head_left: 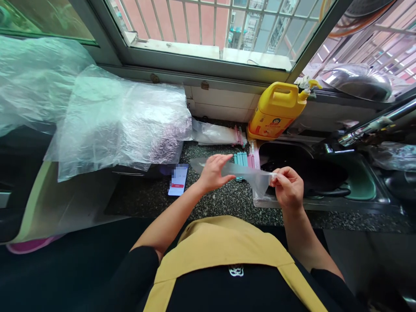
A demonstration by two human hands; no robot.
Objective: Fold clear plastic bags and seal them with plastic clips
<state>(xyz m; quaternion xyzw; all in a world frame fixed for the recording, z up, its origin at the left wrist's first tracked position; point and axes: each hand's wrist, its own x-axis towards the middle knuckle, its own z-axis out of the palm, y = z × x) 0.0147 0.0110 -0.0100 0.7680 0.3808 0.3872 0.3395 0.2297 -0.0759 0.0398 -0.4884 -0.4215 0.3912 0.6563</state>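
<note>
A long, translucent plastic bag (258,178) stretches between my hands above the counter. The fingertips of my right hand (288,186) pinch its right end. My left hand (216,172) lies over its left part, thumb and fingers apart; whether it touches the bag I cannot tell. Just behind the bag, teal clips (240,158) and pink clips (251,161) lie side by side on the counter. Farther back rests a bundle of translucent plastic (214,132), with more pink pieces at its right end. A phone (177,180) with a lit screen lies left of my left hand.
A yellow pump jug (274,110) stands behind the sink (367,173), which holds a dark pan (325,173). The faucet (354,138) reaches in from the right. Large clear plastic sheeting (126,117) covers the left side. Speckled counter (224,206) runs along the front.
</note>
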